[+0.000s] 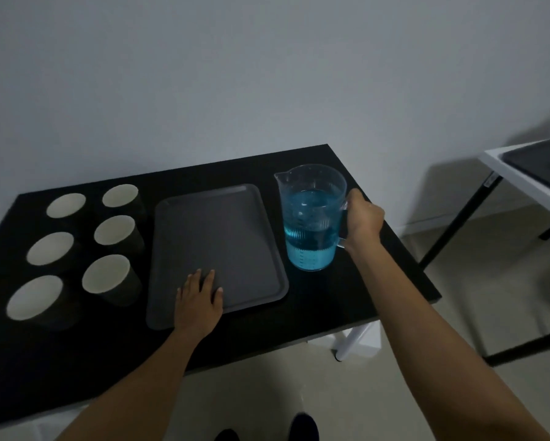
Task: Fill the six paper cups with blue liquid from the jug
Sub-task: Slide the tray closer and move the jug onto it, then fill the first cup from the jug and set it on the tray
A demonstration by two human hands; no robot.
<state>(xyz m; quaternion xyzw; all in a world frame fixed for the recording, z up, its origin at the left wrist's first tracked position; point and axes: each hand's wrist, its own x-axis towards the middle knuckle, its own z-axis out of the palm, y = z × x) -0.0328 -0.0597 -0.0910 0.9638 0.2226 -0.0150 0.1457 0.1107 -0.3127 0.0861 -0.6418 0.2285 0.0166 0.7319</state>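
A clear jug (pixel 310 218) holding blue liquid stands upright on the right part of the black table (pixel 346 300), its spout turned to the left. My right hand (pixel 362 219) grips the jug's handle. Several dark paper cups with white insides stand in two columns on the left, among them a far cup (pixel 120 195), a middle cup (pixel 114 230) and a near cup (pixel 35 297); all look empty. My left hand (pixel 199 302) rests flat, fingers straight, on the near edge of the grey tray (pixel 222 224) that lies between cups and jug.
The tray carries nothing but my hand. To the right, across a gap of floor, stands a white table (pixel 518 176) with a dark tray on it. A plain wall rises behind the black table. My shoes show at the bottom edge.
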